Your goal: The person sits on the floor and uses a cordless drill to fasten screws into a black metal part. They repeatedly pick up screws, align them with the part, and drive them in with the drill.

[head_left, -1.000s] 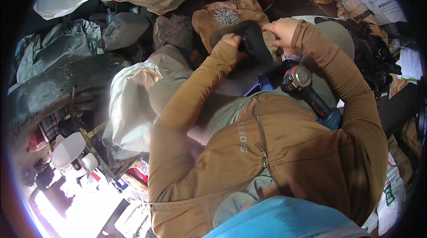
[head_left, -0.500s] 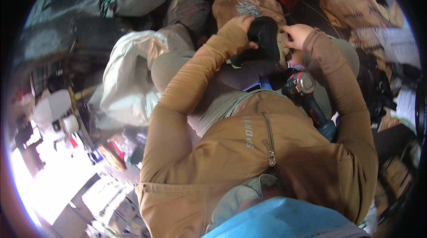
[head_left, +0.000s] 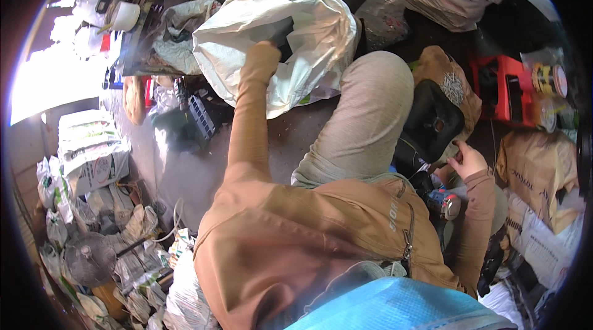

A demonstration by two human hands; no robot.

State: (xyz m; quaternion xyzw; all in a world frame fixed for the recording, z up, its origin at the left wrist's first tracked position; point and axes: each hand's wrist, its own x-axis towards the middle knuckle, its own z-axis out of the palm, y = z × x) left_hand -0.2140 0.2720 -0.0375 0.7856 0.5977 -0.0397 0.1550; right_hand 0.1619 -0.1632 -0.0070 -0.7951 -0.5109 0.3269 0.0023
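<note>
My left arm stretches forward to a large white woven sack (head_left: pixel 222 52) standing open. My left hand (head_left: pixel 264 52) is inside its mouth, its fingers hidden by the sack and sleeve. A dark piece shows deeper in the sack. At the right, a black moulded part (head_left: pixel 435 120) with a hole rests beside my raised knee. My right hand (head_left: pixel 469 160) is at its near edge, thumb and fingers apart, not wrapped round it. Just below lies a cordless power tool (head_left: pixel 443 204) with a dark body and silvery head.
Beyond the black part lies a brown bag (head_left: pixel 432 64) with small silvery pieces on it, perhaps screws. A red plastic stool (head_left: pixel 503 92) stands to its right. Brown paper sacks (head_left: pixel 537 169) crowd the right side. Filled bags (head_left: pixel 92 151) and a fan (head_left: pixel 89 258) stand at the left.
My body has turned to the left. My left hand has let go of the black part and moved into the white sack. The right hand stays near the part.
</note>
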